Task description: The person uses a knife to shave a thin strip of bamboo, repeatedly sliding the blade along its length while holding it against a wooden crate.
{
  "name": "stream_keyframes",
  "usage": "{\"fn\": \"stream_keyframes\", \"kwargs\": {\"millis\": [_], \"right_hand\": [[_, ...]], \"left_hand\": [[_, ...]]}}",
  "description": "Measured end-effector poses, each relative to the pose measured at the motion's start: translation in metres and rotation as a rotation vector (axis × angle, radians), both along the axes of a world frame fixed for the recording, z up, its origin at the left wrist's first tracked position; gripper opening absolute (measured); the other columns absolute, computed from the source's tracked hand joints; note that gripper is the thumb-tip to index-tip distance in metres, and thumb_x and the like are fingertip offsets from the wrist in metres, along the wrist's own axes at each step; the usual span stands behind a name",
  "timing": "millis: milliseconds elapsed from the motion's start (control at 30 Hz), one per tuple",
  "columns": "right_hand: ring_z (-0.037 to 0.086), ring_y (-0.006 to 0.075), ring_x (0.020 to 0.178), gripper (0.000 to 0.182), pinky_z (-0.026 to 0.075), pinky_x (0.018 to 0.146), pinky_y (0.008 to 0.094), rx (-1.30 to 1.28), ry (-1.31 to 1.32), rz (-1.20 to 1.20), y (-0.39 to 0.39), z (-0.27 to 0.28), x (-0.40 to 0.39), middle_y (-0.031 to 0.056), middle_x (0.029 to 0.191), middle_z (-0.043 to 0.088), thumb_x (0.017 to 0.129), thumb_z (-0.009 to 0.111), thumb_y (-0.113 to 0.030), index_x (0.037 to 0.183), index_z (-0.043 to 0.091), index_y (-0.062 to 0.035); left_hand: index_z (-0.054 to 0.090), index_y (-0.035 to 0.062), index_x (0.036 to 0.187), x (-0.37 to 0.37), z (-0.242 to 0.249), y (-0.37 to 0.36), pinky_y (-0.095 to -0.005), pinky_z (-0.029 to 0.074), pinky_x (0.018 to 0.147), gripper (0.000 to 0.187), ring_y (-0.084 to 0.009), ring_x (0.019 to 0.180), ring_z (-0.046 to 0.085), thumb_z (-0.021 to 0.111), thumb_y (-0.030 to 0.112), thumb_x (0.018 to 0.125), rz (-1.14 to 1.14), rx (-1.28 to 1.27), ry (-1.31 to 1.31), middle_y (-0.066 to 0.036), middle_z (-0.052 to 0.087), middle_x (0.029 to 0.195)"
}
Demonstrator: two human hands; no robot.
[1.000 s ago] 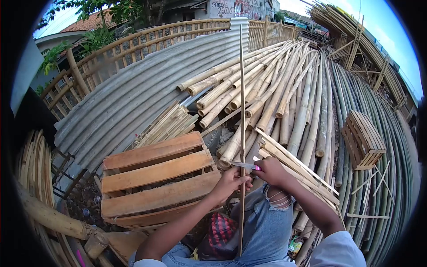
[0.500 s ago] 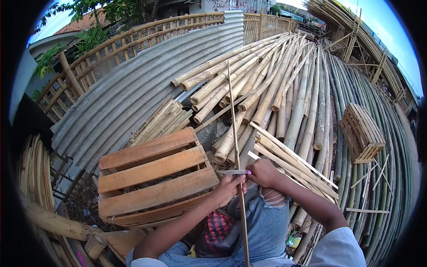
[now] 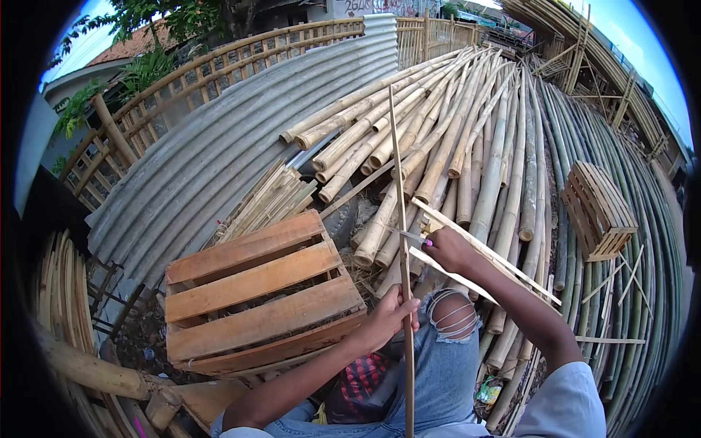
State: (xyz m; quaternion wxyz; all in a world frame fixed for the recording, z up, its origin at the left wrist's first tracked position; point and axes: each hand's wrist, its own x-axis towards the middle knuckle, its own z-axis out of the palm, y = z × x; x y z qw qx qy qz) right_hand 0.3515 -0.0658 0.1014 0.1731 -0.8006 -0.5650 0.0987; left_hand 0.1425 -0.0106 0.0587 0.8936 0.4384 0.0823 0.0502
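Observation:
A long, thin bamboo strip (image 3: 401, 190) stands nearly upright in front of me, its lower end running down past my lap. My left hand (image 3: 391, 319) is closed around it just beside my ripped-jeans knee (image 3: 451, 315). Higher up, my right hand (image 3: 450, 250) grips a knife (image 3: 412, 236) with a bit of pink at its handle. The blade points left and crosses the strip in this view. Close under my right forearm lie several pale split bamboo strips (image 3: 527, 283).
A slatted wooden crate (image 3: 263, 288) sits at my left, with a bundle of split strips (image 3: 272, 198) behind it. Long bamboo poles (image 3: 478, 157) fan out ahead. Another crate (image 3: 599, 212) rests on green poles (image 3: 635, 157) at right. Corrugated sheeting (image 3: 241, 131) leans along the bamboo fence (image 3: 197, 80).
My right hand has moved up and away along the strip with the knife, apart from my left hand. My left hand has dropped slightly, and the strip has shifted a little right.

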Motion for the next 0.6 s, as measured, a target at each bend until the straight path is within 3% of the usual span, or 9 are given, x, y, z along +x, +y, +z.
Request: {"fn": "stream_keyframes", "kwargs": {"millis": [133, 200, 233, 600], "right_hand": [[0.056, 0.0406, 0.063, 0.030, 0.044, 0.060, 0.0454, -0.016, 0.154, 0.085, -0.005, 0.026, -0.016, 0.0253, 0.062, 0.054, 0.080, 0.051, -0.022, 0.069, 0.058, 0.0045], [0.055, 0.0405, 0.063, 0.028, 0.043, 0.059, 0.0456, -0.162, 0.189, 0.282, -0.015, 0.032, -0.034, 0.0255, 0.062, 0.054, 0.079, 0.051, -0.021, 0.069, 0.057, 0.0051], [0.055, 0.0407, 0.063, 0.027, 0.042, 0.059, 0.0461, -0.109, 0.212, 0.341, -0.020, 0.023, -0.035, 0.0257, 0.062, 0.054, 0.078, 0.051, -0.020, 0.069, 0.057, 0.0050], [0.059, 0.0379, 0.061, 0.019, 0.048, 0.058, 0.0450, -0.172, -0.046, 0.286, -0.033, 0.029, -0.063, 0.0213, 0.060, 0.057, 0.072, 0.058, -0.020, 0.069, 0.063, -0.0018]], "left_hand": [[0.039, 0.0063, 0.103, 0.000, 0.011, 0.005, -0.0275, 0.048, 0.062, 0.017, -0.0112, 0.069, 0.053, 0.050, 0.013, 0.092, 0.024, 0.090, -0.008, -0.003, 0.045, 0.083], [0.039, 0.0058, 0.105, -0.001, 0.015, 0.005, -0.0276, 0.047, 0.062, 0.018, -0.0110, 0.069, 0.053, 0.049, 0.013, 0.092, 0.029, 0.102, -0.011, -0.003, 0.046, 0.082], [0.039, 0.0054, 0.108, -0.002, 0.016, 0.004, -0.0276, 0.047, 0.062, 0.020, -0.0109, 0.069, 0.053, 0.049, 0.013, 0.092, 0.029, 0.111, -0.011, -0.003, 0.046, 0.082], [0.038, 0.0053, 0.107, -0.004, 0.006, -0.002, -0.0271, 0.047, 0.064, 0.019, -0.0103, 0.069, 0.052, 0.047, 0.015, 0.093, 0.025, 0.079, 0.010, -0.003, 0.047, 0.081]]}}
